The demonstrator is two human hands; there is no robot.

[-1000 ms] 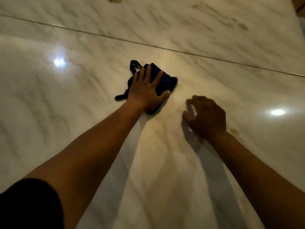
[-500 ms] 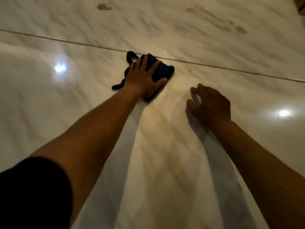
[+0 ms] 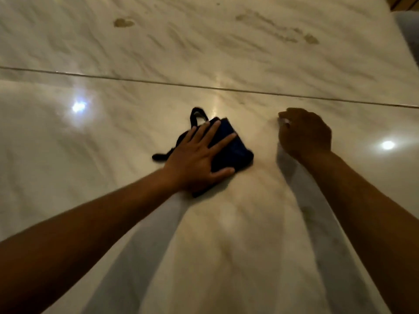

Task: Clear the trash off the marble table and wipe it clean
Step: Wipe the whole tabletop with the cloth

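Blue cloth [image 3: 229, 150] flat under left hand [image 3: 195, 164]; no grip closed.

Layout of hands and cloth on the marble table [image 3: 226, 257].
We are resting our left hand [image 3: 197, 159] flat on the cloth [image 3: 233, 150], which is lying on the near slab before the seam [image 3: 294, 95]; our right hand [image 3: 305, 132] is sitting to its right, apart from it; stains [image 3: 123, 22] are lying behind the seam.

bare marble table [image 3: 226, 245] around hands, dark cloth [image 3: 233, 150] between them
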